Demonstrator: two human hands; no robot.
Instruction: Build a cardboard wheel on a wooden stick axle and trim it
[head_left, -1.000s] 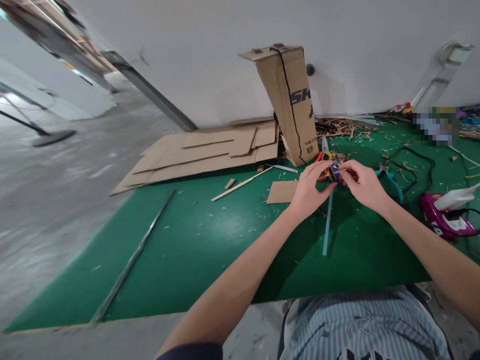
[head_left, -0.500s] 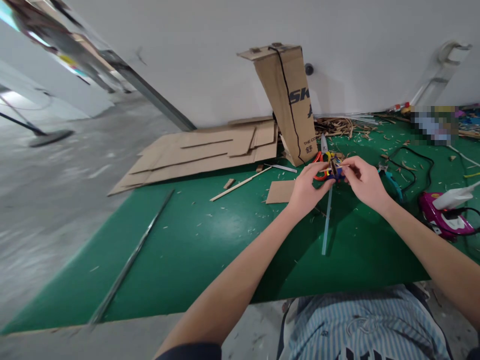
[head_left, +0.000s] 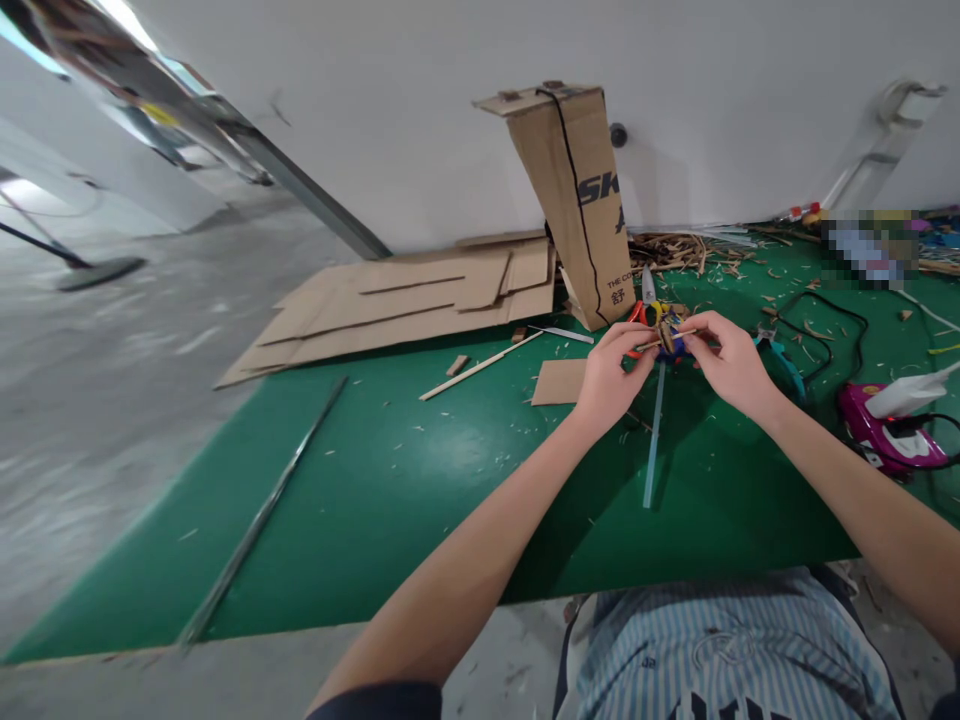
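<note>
My left hand [head_left: 609,380] and my right hand [head_left: 726,362] are close together above the green table, fingertips pinched. Between them runs a thin wooden stick [head_left: 685,332], one end in each hand. A small brown cardboard piece [head_left: 666,336] sits around the stick's middle or against it; I cannot tell which. Just behind the fingers lie scissors [head_left: 648,288] with orange-red and yellow handles, partly covered. Something blue [head_left: 679,350] beneath the hands is mostly hidden. A translucent glue stick [head_left: 654,440] points toward me below them, and a cardboard square [head_left: 559,383] lies beside my left hand.
A tall cardboard box [head_left: 592,220] stands against the wall, with flat cardboard sheets [head_left: 420,295] to its left. Teal-handled pliers [head_left: 781,368], a black cable [head_left: 832,312] and a magenta power block [head_left: 874,425] are at right. Cardboard scraps [head_left: 675,255] are heaped behind.
The cardboard piece and stick have turned slightly between my fingers, and the stick shows more clearly. Both hands remain nearly in place. A blurred person in the far left background has shifted.
</note>
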